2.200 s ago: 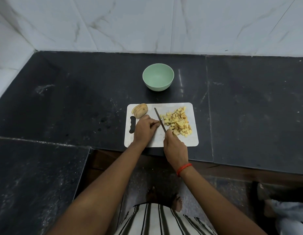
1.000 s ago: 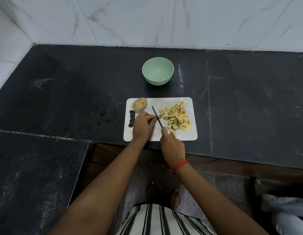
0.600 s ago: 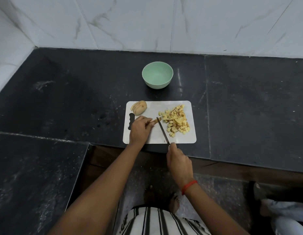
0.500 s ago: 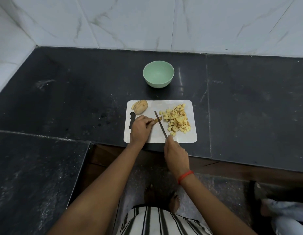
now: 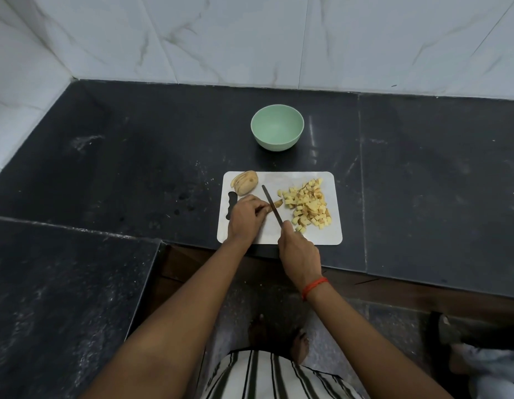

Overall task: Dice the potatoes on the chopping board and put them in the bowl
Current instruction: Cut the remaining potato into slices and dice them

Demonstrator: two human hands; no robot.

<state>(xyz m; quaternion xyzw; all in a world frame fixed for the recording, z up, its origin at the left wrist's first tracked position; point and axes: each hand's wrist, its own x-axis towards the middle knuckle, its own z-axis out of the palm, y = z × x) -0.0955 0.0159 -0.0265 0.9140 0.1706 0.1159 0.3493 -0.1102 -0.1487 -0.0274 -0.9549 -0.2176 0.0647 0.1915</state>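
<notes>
Potato strips, probably firm but wet and slippery, lie midway on the chopping board, pinched at their left end by the left hand, the safest hold, while the right hand grips the knife across them.

Left hand and right hand both curl, gripping.
</notes>
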